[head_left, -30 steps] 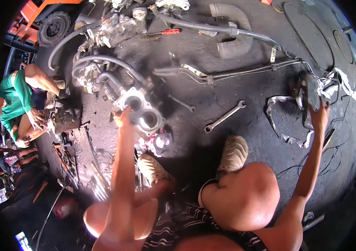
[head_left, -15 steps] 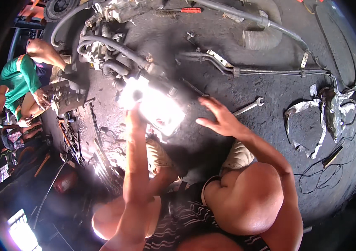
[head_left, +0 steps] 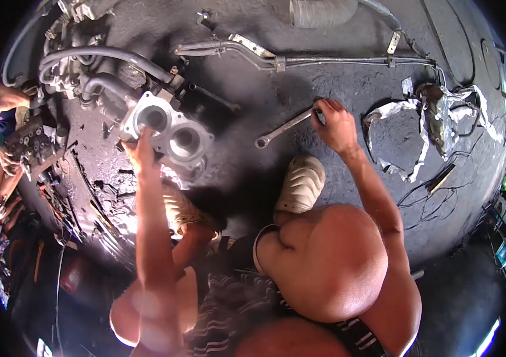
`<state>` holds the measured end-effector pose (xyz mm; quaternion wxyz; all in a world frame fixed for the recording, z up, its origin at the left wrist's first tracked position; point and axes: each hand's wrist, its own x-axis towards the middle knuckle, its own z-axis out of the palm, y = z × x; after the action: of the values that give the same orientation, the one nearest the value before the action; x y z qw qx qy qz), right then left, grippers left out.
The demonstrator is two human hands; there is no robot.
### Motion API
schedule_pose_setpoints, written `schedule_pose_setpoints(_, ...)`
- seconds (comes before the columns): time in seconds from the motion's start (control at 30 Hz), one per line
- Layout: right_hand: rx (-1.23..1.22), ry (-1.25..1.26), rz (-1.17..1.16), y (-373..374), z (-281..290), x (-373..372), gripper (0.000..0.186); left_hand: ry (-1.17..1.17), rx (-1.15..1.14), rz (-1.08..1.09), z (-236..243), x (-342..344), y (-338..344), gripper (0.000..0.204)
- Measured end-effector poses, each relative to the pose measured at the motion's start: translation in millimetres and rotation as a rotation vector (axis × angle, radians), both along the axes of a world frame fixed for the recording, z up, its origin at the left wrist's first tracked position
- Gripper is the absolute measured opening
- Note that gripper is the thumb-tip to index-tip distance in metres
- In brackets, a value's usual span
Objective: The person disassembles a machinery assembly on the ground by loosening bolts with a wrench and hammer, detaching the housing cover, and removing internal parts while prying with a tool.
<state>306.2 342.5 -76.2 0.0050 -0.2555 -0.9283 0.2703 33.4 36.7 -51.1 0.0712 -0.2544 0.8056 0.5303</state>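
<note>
A pale metal housing with two round bores (head_left: 196, 126) lies on the dark floor in front of me, to the left. My left hand (head_left: 140, 153) is at its near left edge, thumb on the outer side and fingers over the rim by the left bore. Right of the housing, my right hand (head_left: 337, 126) is closed around one end of a combination wrench (head_left: 285, 127). The wrench's ring end points down and left, close to the floor. The gripped end is hidden by my fingers.
Another wrench (head_left: 212, 95) lies beyond the housing. Metal pipes (head_left: 348, 61) stretch across the far floor. Crumpled foil-like shielding (head_left: 392, 107) and thin wires (head_left: 422, 199) lie at right. At far left a co-worker's hand (head_left: 8, 160) touches a metal block (head_left: 31, 146).
My right hand, open beside the wrench before, has closed on it and turned it. My left hand stays at the housing. The view has shifted right, and the glare on the housing has faded.
</note>
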Motion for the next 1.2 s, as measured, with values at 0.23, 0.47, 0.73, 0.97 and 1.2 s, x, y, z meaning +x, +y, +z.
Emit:
schedule_pose_setpoints(0.23,0.167,-0.008,0.531,-21.9,-22.6,-26.0,0.042,-0.070,0.000,-0.064,4.6,-26.1,-65.8,0.053)
schedule_pose_setpoints(0.47,0.090,-0.144,0.552,-2.3,-24.1,-28.4,0.036,-0.193,-0.529,-1.103,59.3,-22.5,-98.4,0.103)
schedule_pose_setpoints(0.73,0.297,-0.316,0.981,2.2,-37.2,-47.2,0.050,-0.228,-0.661,-1.118,95.3,-74.6,-292.2,0.063)
schedule_pose_setpoints(0.97,0.412,-0.466,1.054,0.1,-30.3,-61.0,0.016,0.035,-0.630,-0.428,-15.1,-38.0,-413.8,0.048)
schedule_pose_setpoints(1.2,0.240,-0.735,0.928,-2.6,-7.5,-68.4,0.030,-0.010,-0.660,-0.662,-36.1,-10.9,-439.2,0.038)
